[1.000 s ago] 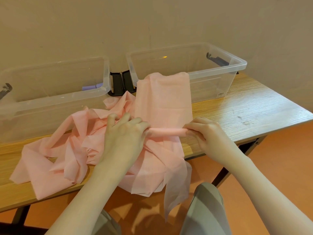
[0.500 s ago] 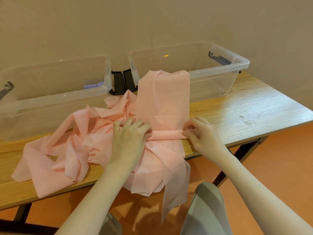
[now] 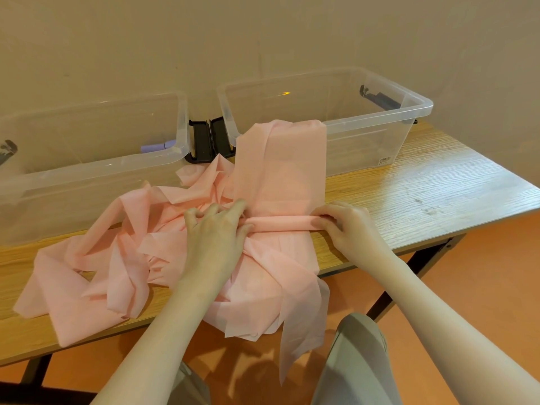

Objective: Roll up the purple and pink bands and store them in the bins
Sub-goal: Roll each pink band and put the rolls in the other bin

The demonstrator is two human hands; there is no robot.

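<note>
1. here, by the table's point(image 3: 438, 182) near edge, the left hand point(image 3: 216, 238) and right hand point(image 3: 347, 226) each pinch an end of the small roll point(image 3: 280, 223) started in the pink band point(image 3: 280, 171).
2. keep both ends level so the roll stays straight; loose folds crowd the left end.
3. farther back, the flat strip drapes over the right bin's point(image 3: 415, 112) front wall; a purple roll point(image 3: 153, 147) lies in the left bin point(image 3: 87, 168).
</note>
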